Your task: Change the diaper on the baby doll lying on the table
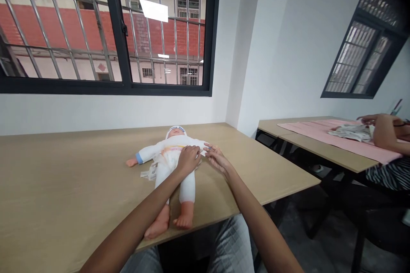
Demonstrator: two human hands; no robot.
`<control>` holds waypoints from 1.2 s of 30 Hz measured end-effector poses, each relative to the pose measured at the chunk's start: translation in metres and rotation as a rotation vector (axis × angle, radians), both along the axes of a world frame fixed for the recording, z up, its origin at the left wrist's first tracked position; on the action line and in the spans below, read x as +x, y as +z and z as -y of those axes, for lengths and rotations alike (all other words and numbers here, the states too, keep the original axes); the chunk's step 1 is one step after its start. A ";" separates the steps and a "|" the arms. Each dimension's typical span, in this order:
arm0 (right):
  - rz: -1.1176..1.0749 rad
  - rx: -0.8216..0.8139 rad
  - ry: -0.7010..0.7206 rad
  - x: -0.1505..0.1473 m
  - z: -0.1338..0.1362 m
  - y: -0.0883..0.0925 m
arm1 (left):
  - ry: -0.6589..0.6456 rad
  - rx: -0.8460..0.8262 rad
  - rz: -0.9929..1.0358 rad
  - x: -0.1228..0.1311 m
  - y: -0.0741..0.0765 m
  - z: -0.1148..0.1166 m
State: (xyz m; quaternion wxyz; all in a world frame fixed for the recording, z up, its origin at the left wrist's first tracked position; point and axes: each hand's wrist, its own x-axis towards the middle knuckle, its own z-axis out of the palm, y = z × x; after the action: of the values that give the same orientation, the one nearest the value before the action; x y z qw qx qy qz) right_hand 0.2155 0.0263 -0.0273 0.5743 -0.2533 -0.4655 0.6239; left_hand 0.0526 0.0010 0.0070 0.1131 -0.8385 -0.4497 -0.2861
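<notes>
A baby doll (187, 187) in a white outfit and a white cap with dark lettering lies on its back on the table, its feet toward me. A white diaper (169, 153) with a pinkish-yellow band sits around its waist, its loose side part spread to the left. My left hand (189, 158) is closed at the right side of the diaper, fingers curled over its edge. Close beside it, my right hand (218, 158) pinches a small white piece at the diaper's side, near the doll's sleeve. The fingertips partly hide that piece.
The doll rests on a wooden table (80, 187) against the wall below a barred window (166, 89). At right, another table has a pink cloth (310, 130) and a crumpled white cloth (350, 132), with a person's arm (386, 134) over it. A dark stool (381, 226) stands below.
</notes>
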 end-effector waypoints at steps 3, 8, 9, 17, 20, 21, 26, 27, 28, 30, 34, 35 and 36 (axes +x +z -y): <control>-0.024 0.002 0.010 0.000 0.000 0.000 | 0.011 0.005 0.005 -0.001 0.003 0.003; 0.010 0.013 0.055 -0.003 0.005 -0.002 | 0.018 0.012 0.073 -0.002 0.003 0.002; 0.039 0.023 0.068 -0.005 0.005 -0.004 | 0.022 0.021 0.091 -0.002 0.002 0.000; 0.191 0.269 -0.126 -0.035 -0.001 -0.015 | 0.060 0.082 0.040 -0.001 0.002 0.000; 0.195 0.302 -0.211 -0.039 -0.004 -0.019 | 0.101 0.087 -0.044 0.001 0.005 0.005; 0.197 0.296 -0.232 -0.039 -0.004 -0.020 | 0.108 0.086 -0.062 0.002 0.005 0.007; 0.261 0.185 -0.336 -0.029 -0.009 -0.024 | 0.131 0.062 -0.160 0.013 0.003 0.020; 0.275 0.151 -0.361 -0.027 -0.009 -0.023 | 0.133 0.050 -0.182 0.015 0.002 0.023; 0.284 0.118 -0.390 -0.026 -0.008 -0.022 | 0.135 0.037 -0.203 0.018 0.001 0.026; 0.283 0.075 -0.452 -0.024 -0.006 -0.018 | 0.128 0.011 -0.242 0.021 0.001 0.029; 0.294 0.093 -0.545 -0.024 0.001 -0.002 | 0.035 -0.029 -0.355 0.024 0.000 0.032; 0.328 0.111 -0.557 -0.024 0.003 0.003 | 0.005 -0.030 -0.383 0.025 -0.001 0.032; 0.383 0.129 -0.562 -0.025 0.005 0.008 | -0.014 -0.027 -0.405 0.026 -0.002 0.032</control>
State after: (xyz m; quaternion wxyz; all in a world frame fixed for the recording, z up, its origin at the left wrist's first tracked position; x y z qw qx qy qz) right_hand 0.1906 0.0217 -0.0189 0.6409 -0.4473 -0.5152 0.3518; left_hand 0.0783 -0.0312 0.0049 0.1881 -0.8835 -0.4157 -0.1062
